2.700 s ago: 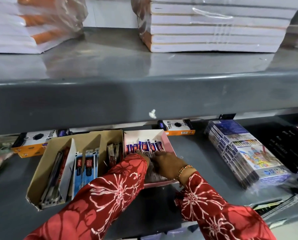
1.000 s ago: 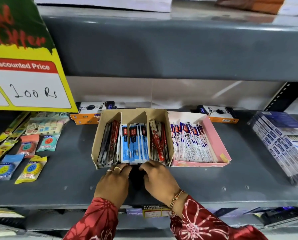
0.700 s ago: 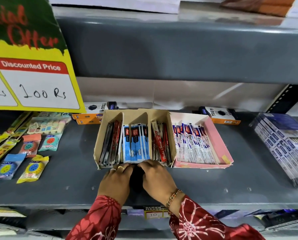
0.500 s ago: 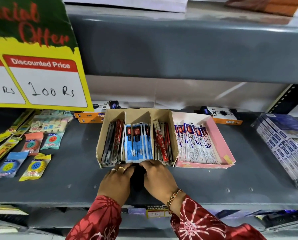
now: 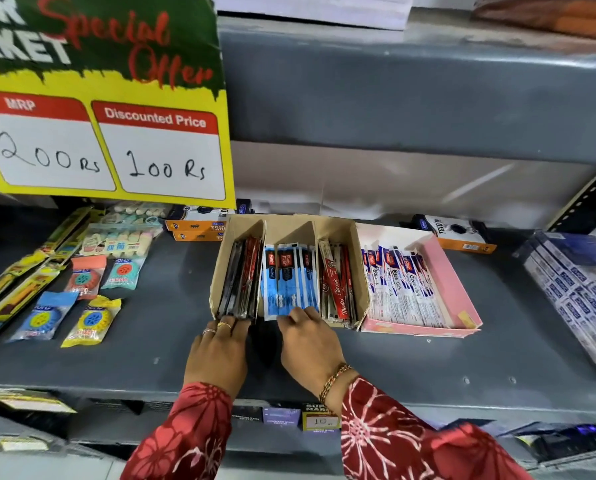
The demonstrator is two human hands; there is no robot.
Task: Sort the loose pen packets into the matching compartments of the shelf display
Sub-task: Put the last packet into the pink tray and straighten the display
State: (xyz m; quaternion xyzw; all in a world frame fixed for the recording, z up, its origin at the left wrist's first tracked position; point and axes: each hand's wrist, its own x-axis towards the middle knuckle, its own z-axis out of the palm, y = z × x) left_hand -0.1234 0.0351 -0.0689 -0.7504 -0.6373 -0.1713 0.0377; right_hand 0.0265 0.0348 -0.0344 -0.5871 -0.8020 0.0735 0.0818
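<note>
A brown cardboard box (image 5: 338, 230) with three compartments stands on the grey shelf (image 5: 158, 341). Its left slot holds dark and red pen packets (image 5: 241, 275), the middle slot blue packets (image 5: 287, 282), the right slot red packets (image 5: 338, 285). A pink box (image 5: 459, 292) beside it holds white and blue pen packets (image 5: 400, 285). My left hand (image 5: 218, 351) rests flat at the front of the left slot. My right hand (image 5: 310, 344) touches the front ends of the blue packets with its fingertips. Neither hand grips anything.
A yellow and green price sign (image 5: 106, 98) hangs at upper left. Packets of erasers and sharpeners (image 5: 88, 278) lie on the shelf to the left. Orange and black boxes (image 5: 455, 233) sit at the back. Stacked blue packs (image 5: 573, 282) stand at right.
My hands were in the pink box, then came to the front of the cardboard box. They have spread slightly apart, and the view has shifted left.
</note>
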